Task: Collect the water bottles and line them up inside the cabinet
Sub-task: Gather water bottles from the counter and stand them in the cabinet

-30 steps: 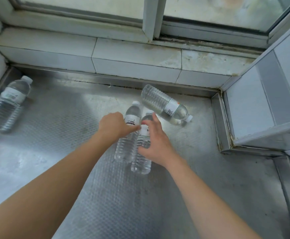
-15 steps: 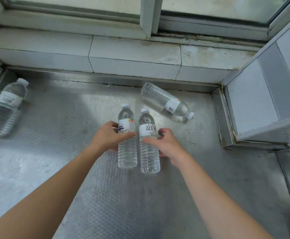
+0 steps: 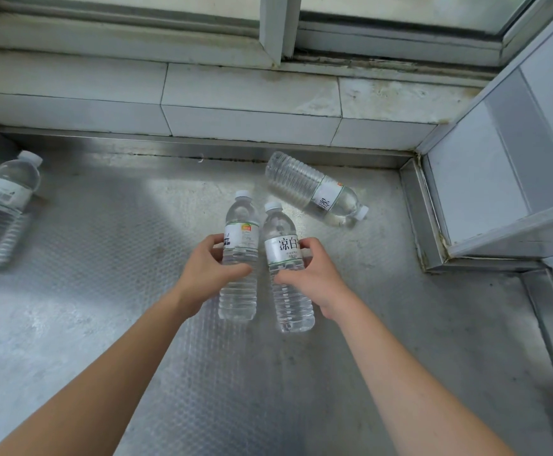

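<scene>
While two bottles lie on their sides on the steel counter (image 3: pixel 71 324), we hold one in each of our hands at mid-frame. Our left hand (image 3: pixel 207 274) wraps its fingers and thumb round the left bottle (image 3: pixel 239 258) just below the label. Our right hand (image 3: pixel 314 278) grips the right bottle (image 3: pixel 285 258) at the same height, with the thumb across the front. Both bottles point cap-up toward the window sill (image 3: pixel 235 90), close beside each other but apart. Whether their bases touch the counter we cannot tell.

A third bottle (image 3: pixel 314 189) lies tilted at upper centre-right, cap toward the right, near the white cabinet (image 3: pixel 485 179) in the right of the frame. A fourth (image 3: pixel 5 195) lies at the far left edge.

We judge the collecting barely under way, with no bottle seen inside the cabinet. The risks from here look plain. Thin ribbed plastic could flex and slide in a one-handed grip. The two held bottles could knock together as we swing right. A passing arm could nudge the third bottle, which would roll on smooth metal. Any bottle stood down carelessly could topple its neighbours in the row.
</scene>
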